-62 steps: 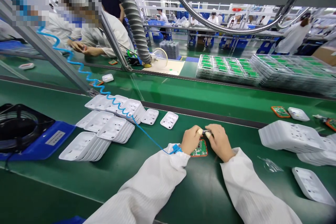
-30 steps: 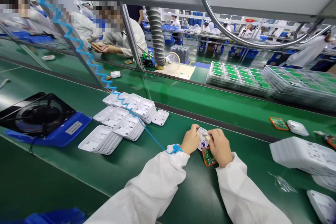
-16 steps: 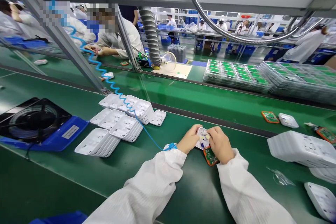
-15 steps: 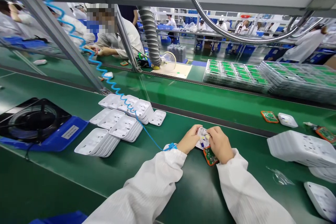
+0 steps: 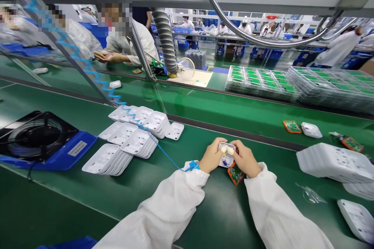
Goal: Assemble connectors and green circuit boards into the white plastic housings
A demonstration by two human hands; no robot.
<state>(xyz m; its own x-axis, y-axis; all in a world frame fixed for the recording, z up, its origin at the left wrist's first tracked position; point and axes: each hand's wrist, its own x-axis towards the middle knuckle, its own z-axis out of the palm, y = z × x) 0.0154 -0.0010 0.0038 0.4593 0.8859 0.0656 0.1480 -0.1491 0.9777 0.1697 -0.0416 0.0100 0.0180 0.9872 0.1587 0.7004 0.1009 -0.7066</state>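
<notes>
My left hand (image 5: 212, 156) and my right hand (image 5: 247, 160) both grip a small white plastic housing (image 5: 226, 159) just above the green bench. Both thumbs, in yellowish finger cots, press on its upper edge. A green circuit board in an orange frame (image 5: 236, 173) lies under my right hand, partly hidden. A blue wrist strap (image 5: 192, 165) on my left wrist trails a blue coiled cord (image 5: 96, 81) up to the left.
Stacks of white housings (image 5: 128, 138) lie left of my hands, more (image 5: 333, 157) at the right. A black fan on a blue base (image 5: 37, 138) sits far left. Trays of green boards (image 5: 263, 79) line the far belt. People in white coats work across the line.
The white housing was picked up and brought between both hands, off the circuit board. Since half a second ago both thumbs have shifted onto its top edge.
</notes>
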